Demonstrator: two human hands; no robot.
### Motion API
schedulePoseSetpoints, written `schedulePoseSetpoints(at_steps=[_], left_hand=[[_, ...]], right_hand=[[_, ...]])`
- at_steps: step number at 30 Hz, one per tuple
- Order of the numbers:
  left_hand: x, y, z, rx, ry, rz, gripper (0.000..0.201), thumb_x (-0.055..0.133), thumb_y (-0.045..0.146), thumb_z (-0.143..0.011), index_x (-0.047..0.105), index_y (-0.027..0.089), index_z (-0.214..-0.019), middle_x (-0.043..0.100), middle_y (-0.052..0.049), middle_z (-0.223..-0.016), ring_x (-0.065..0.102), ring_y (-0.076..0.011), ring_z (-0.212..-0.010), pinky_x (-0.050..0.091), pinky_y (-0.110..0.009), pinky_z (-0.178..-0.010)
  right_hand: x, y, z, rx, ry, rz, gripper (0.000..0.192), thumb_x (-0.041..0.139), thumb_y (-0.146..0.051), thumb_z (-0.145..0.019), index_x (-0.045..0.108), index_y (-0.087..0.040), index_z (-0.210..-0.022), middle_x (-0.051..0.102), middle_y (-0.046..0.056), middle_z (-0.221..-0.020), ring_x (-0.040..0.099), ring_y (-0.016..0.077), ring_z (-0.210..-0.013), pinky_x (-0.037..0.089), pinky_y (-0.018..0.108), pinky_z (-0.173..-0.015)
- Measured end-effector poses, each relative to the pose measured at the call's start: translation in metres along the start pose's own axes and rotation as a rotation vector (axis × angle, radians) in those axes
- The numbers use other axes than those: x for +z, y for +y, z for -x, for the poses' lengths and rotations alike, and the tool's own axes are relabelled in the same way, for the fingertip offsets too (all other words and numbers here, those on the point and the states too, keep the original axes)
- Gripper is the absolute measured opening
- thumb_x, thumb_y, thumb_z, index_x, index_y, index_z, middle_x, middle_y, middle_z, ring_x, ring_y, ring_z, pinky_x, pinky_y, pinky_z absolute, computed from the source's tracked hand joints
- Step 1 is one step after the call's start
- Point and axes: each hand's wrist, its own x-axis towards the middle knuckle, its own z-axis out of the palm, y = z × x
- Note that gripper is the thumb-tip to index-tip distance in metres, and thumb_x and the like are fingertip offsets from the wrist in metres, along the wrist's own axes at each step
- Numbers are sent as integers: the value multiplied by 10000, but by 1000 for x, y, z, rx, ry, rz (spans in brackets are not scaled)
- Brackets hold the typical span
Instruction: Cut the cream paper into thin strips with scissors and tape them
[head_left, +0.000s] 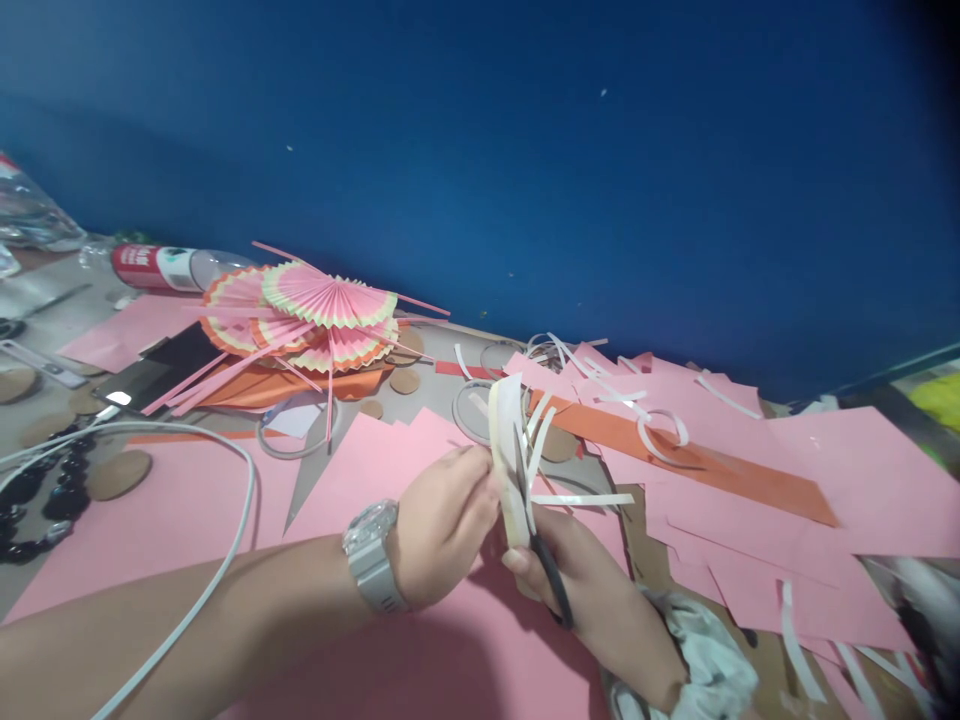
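Note:
My left hand [448,522], with a watch [371,555] on its wrist, is closed on a narrow piece of white and cream paper [505,408] held upright. In my right hand [589,580] is a pair of scissors [555,585] with black handles. The scissors' metal blades lie against the paper's right side, and thin white strips [541,440] fan out there. A pale scrunchie [709,655] circles my right wrist. Below both hands lies pink paper [442,650]. The fingertips of my left hand are partly hidden behind the paper.
Folded pink paper fans [330,300] lie at the back left beside a plastic bottle [157,268]. A white cable [244,500] crosses my left forearm. Pink sheets [892,470], an orange strip [735,478] and paper scraps spread to the right. A blue wall [480,150] stands behind.

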Motion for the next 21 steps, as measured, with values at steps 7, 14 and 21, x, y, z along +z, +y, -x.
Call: schedulePoseSetpoints(at_steps=[7, 14, 21], left_hand=[[3, -3, 0, -5, -5, -35, 284, 257, 234, -946, 343, 207, -676, 450, 18, -640, 431, -127, -584, 362, -260, -608], [2, -3, -2, -5, 9, -54, 307, 260, 249, -951, 341, 207, -658, 442, 27, -602, 421, -118, -544, 360, -252, -583], [2, -2, -3, -13, -27, -54, 302, 256, 246, -952, 356, 205, -671, 480, 9, -627, 445, -126, -585, 373, -251, -610]], right_hand=[[-1, 1, 2, 7, -13, 84, 403, 469, -577, -837, 451, -196, -707, 401, -49, -581, 366, 114, -522, 339, 222, -490], [0, -1, 1, -14, 16, 85, 412, 450, -590, -838, 470, -195, -723, 408, -46, -578, 380, 126, -522, 356, 239, -521], [-1, 0, 2, -23, 19, 83, 461, 421, -633, -826, 483, -185, -734, 428, -39, -589, 392, 122, -523, 354, 238, -502]])
